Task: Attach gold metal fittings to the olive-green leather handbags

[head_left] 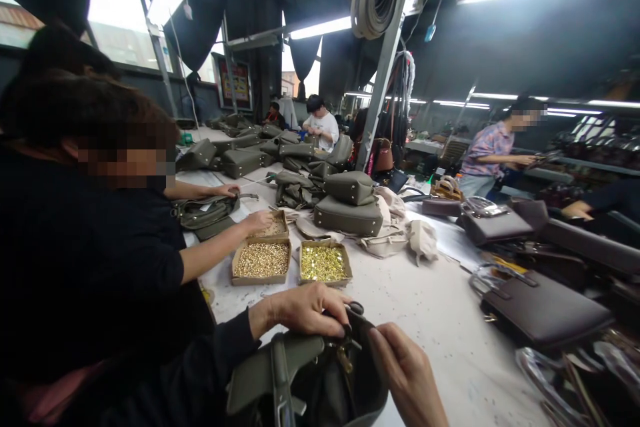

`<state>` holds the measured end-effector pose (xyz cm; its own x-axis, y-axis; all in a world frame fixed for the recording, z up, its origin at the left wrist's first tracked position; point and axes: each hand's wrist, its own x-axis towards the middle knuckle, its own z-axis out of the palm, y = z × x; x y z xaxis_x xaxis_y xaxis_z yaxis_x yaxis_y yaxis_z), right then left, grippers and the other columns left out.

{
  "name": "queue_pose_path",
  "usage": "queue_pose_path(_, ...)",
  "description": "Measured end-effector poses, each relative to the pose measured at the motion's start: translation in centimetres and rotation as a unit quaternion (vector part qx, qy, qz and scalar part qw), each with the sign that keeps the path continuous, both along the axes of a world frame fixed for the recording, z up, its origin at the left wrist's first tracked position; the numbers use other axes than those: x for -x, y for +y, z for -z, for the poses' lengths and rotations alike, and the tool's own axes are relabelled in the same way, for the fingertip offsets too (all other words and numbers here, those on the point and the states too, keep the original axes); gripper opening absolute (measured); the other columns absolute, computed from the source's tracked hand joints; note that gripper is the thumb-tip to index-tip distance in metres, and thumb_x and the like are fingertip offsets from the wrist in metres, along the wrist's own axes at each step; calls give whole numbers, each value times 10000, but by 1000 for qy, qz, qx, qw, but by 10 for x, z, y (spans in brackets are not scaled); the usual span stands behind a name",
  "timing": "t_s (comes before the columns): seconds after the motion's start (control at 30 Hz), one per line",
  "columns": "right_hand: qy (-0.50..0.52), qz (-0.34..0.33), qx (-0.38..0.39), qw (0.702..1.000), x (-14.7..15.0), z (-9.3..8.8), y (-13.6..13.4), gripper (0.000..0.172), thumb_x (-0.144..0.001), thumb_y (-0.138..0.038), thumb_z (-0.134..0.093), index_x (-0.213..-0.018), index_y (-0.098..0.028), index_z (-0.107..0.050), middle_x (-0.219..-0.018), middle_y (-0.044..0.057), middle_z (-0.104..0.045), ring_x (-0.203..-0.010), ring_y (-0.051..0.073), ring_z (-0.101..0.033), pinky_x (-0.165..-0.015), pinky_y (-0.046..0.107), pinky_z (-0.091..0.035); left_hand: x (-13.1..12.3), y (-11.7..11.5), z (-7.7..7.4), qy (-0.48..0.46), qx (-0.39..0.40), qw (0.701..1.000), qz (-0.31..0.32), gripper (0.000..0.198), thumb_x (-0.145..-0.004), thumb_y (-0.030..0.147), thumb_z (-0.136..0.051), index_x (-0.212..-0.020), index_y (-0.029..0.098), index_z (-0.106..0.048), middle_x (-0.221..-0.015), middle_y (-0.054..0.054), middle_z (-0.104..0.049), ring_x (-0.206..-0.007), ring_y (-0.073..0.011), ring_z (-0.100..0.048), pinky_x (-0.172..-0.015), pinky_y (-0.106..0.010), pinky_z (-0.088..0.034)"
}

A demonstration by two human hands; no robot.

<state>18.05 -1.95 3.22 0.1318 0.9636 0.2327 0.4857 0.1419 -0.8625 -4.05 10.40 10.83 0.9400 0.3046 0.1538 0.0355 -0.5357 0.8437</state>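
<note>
A person in a black top [85,247] sat at the far left, one hand in a small cardboard box of tiny brass bits [273,227]. Just beside it sat a cardboard box of dull gold studs [261,260] and a cardboard box of shiny yellow-gold metal parts [324,262], all on the long white worktop [425,320]. At the bottom, the left hand [305,310] curled tight over the top edge of a dark green leather bag [300,380], fingers closed on it. The bag lay at the near edge of the worktop. The right hand [407,373] touched the bag's right rim, but I could not tell if it was gripping. Small dark metal scissors [353,310] poked up between the two hands. More green bags [350,203] were piled farther back. Brown leather bags [545,310] lay on the right.
</note>
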Motion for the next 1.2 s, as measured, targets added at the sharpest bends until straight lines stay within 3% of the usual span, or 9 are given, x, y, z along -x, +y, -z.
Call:
queue_pose_path(0.1, 37, -36, 33, 998, -16, -3, 14, 501, -924, -625, -589, -683, -187, -620, -612, -11, -527, -593, 147, -482, -552, 246, -356, 0, 0, 9, -16, 43, 999, 20, 356, -950, 446, -587, -1089, 193, -796, -1071, -94, -746, -1006, -233, -650, -946, -310, -499)
queue_pose_path(0.23, 107, -79, 61, 989, -31, -5, 59, 688, -980, -701, -383, -717, -144, -689, -593, 42, -591, -541, 164, -543, -529, 261, -421, -1, -5, 20, -55, 70, 995, -45, 299, -954, 367, -578, -1082, 195, -786, -1114, -98, -725, -1033, -239, -657, -971, -334, -495)
queue_pose_path(0.3, 24, -80, 54, 995, -28, -5, 93, 673, -1009, -654, -338, -874, -127, -734, -703, 88, -683, -596, 189, -615, -552, 275, -473, -4, -12, 24, -65, 56, 993, -78, 214, -930, 283, -601, -994, 188, -782, -1054, -87, -716, -1005, -229, -659, -947, -323, -497)
queue_pose_path(0.37, -99, -82, 46, 991, -19, -2, 130, 515, -1010, -556, -424, -1003, -149, -739, -835, 100, -739, -705, 212, -670, -613, 284, -508, -6, -19, 27, -68, 54, 991, -99, 148, -904, 206, -613, -903, 178, -759, -1023, -73, -706, -986, -216, -658, -923, -303, -496)
queue_pose_path(0.5, -230, -129, 47, 963, 9, 13, 189, 208, -935, -309, -597, -994, -213, -772, -985, 81, -756, -911, 226, -674, -836, 309, -493, -9, -27, 31, -84, 84, 979, -164, 110, -884, 144, -624, -843, 160, -725, -1062, -68, -702, -969, -193, -663, -881, -271, -489)
queue_pose_path(0.6, -324, -164, 59, 930, 27, 26, 212, 205, -898, -190, -622, -1009, -242, -785, -1007, 76, -750, -989, 236, -647, -854, 303, -464, -11, -30, 33, -99, 99, 967, -213, 100, -859, 124, -646, -800, 154, -720, -991, -54, -706, -911, -177, -666, -834, -260, -486)
queue_pose_path(0.73, -410, -196, 72, 888, 43, 39, 224, 200, -904, -147, -616, -952, -240, -786, -1012, 74, -738, -1049, 235, -615, -854, 294, -452, -13, -31, 34, -102, 104, 964, -222, 110, -837, 105, -668, -748, 151, -715, -933, -39, -709, -894, -171, -670, -815, -254, -482)
queue_pose_path(0.87, -447, -177, 82, 873, 51, 47, 225, 157, -957, -173, -592, -922, -175, -745, -1010, 76, -711, -1034, 232, -621, -870, 348, -476, -11, -30, 35, -113, 122, 962, -217, 106, -841, 103, -673, -764, 148, -730, -981, -42, -724, -933, -176, -674, -845, -257, -484)
queue_pose_path(1.2, -390, -112, 80, 910, 40, 52, 217, 148, -925, -244, -627, -941, -263, -773, -1004, 16, -761, -922, 179, -684, -741, 246, -432, -10, -31, 36, -126, 165, 953, -219, 120, -818, 102, -658, -812, 152, -767, -1042, -42, -734, -943, -176, -680, -850, -252, -493)
